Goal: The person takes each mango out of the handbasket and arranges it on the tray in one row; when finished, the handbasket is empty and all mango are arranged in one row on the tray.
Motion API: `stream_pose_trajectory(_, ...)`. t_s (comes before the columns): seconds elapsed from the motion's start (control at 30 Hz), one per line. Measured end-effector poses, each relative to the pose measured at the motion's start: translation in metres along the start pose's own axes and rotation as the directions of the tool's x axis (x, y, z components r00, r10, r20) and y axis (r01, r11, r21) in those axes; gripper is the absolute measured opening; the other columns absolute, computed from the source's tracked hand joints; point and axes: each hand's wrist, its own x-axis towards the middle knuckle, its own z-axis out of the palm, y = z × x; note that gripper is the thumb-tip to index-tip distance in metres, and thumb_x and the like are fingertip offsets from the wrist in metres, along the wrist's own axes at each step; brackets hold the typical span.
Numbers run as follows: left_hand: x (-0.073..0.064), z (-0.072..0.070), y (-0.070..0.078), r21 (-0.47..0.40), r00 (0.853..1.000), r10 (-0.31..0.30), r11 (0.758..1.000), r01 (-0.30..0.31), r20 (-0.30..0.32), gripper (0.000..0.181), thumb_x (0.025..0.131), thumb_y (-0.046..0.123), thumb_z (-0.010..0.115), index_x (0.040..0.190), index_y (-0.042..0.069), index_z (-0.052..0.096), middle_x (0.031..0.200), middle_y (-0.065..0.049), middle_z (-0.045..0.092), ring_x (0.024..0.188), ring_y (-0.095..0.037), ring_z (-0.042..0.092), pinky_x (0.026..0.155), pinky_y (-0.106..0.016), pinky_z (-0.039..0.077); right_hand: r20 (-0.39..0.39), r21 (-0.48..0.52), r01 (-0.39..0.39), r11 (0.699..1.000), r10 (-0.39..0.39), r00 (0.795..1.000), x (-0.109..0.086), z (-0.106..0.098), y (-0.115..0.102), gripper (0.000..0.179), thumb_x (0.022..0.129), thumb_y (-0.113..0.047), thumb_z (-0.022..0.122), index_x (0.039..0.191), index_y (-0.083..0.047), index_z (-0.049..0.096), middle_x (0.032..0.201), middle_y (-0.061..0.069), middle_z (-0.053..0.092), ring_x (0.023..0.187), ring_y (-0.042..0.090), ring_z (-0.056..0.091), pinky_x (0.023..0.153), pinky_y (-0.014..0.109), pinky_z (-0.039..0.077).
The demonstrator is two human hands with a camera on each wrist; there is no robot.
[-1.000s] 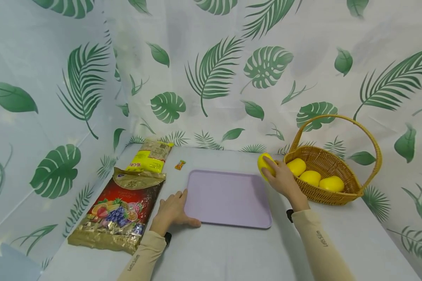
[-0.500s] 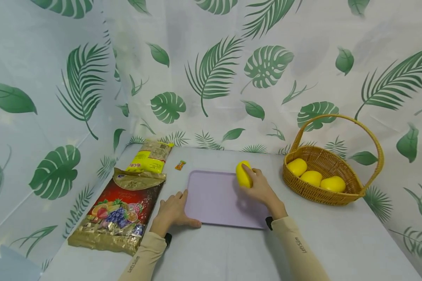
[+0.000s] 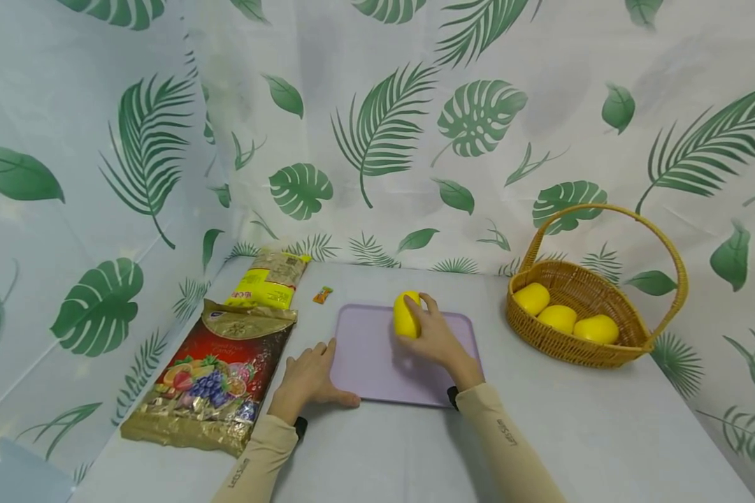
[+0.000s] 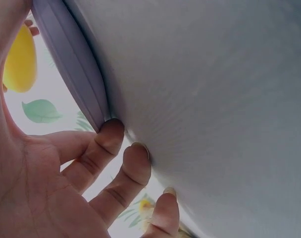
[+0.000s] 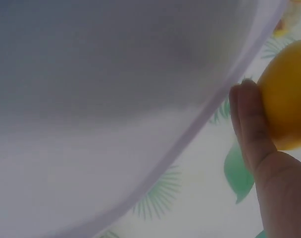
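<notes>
In the head view my right hand (image 3: 437, 339) holds a yellow mango (image 3: 407, 314) upright above the lilac tray (image 3: 368, 363), fingers on its right side and top. The right wrist view shows the mango (image 5: 289, 99) close against the fingers (image 5: 252, 119), above the tray's rim (image 5: 190, 131). My left hand (image 3: 308, 374) rests at the tray's front left corner, thumb along the front edge. Its index fingertip touches the rim (image 4: 74, 64) in the left wrist view, while the other fingertips (image 4: 138, 161) rest on the table, spread and slightly bent.
A wicker basket (image 3: 579, 356) with a tall handle holds several mangoes (image 3: 556, 318) at the right. On the left lie a red and gold candy bag (image 3: 217, 377) and a yellow bag (image 3: 267, 281). A small wrapped candy (image 3: 322, 295) lies behind the tray. Leaf-print cloth walls stand behind.
My right hand has carried the mango leftward from beside the basket to above the middle of the tray. My left hand has stayed at the tray's corner.
</notes>
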Motion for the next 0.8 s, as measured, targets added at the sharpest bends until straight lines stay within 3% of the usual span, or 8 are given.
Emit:
stream_pose_trajectory(0.43,0.001,0.000,-0.001,-0.003,1.000,-0.011,1.000,0.011,0.017,0.133,0.055,0.080,0.081,0.155,0.005,0.035,0.151,-0.020,0.050,0.131,-0.042,0.054,0.105,-0.071,0.040,0.101,-0.028,-0.003,1.000,0.005,0.995,0.017,0.015,-0.034,0.083,0.085,-0.042,0.070,0.157,-0.021,0.036,0.162,0.023,0.026,0.118,0.037,0.055,0.097,0.050,0.052)
stream_pose_trajectory(0.8,0.001,0.001,0.000,-0.007,1.000,-0.008,1.000,0.008,0.017,0.133,0.055,0.079,0.081,0.155,0.004,0.036,0.151,-0.021,0.050,0.131,-0.042,0.054,0.104,-0.072,0.040,0.183,-0.081,0.011,0.997,0.004,0.983,0.035,0.032,-0.049,0.082,0.085,-0.045,0.069,0.157,-0.022,0.036,0.162,0.020,0.027,0.118,0.032,0.056,0.098,0.047,0.053)
